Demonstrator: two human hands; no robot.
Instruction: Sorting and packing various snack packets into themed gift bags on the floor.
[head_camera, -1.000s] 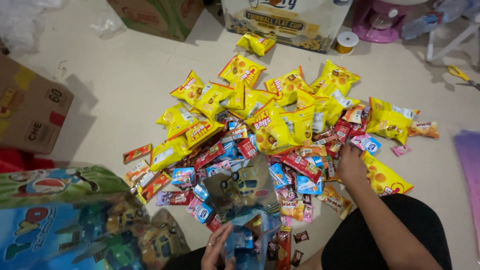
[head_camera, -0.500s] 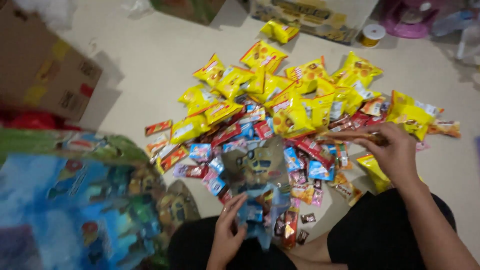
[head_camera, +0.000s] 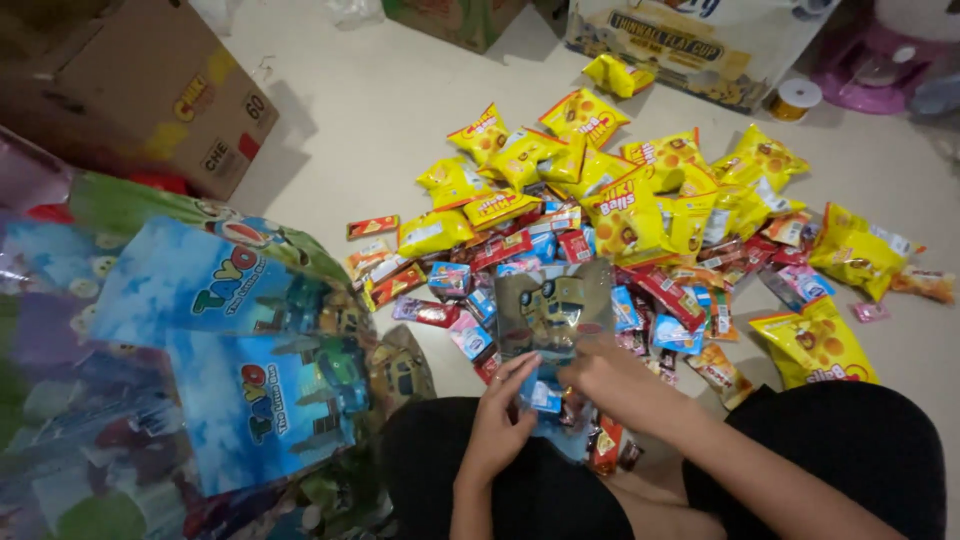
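Both hands are on one clear plastic goodie bag printed with a cartoon bus (head_camera: 553, 310), held up over the lap. Left hand (head_camera: 502, 425) has its fingers pinched on the bag's lower edge, and the right hand (head_camera: 610, 380) has its fingers closed at the bag's mouth; can't tell what's in them. Behind it on the floor (head_camera: 340, 120) is a pile of yellow snack pouches (head_camera: 625, 215), too many to count exactly, plus loads of small red and blue wrapped sweets (head_camera: 520, 245). One stack of blue cartoon bags (head_camera: 230, 340) sits to the left, and one brown cardboard box (head_camera: 160, 90) is beyond it.

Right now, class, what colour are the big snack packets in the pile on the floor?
Yellow with red trim; the snack packets show best in the head view.
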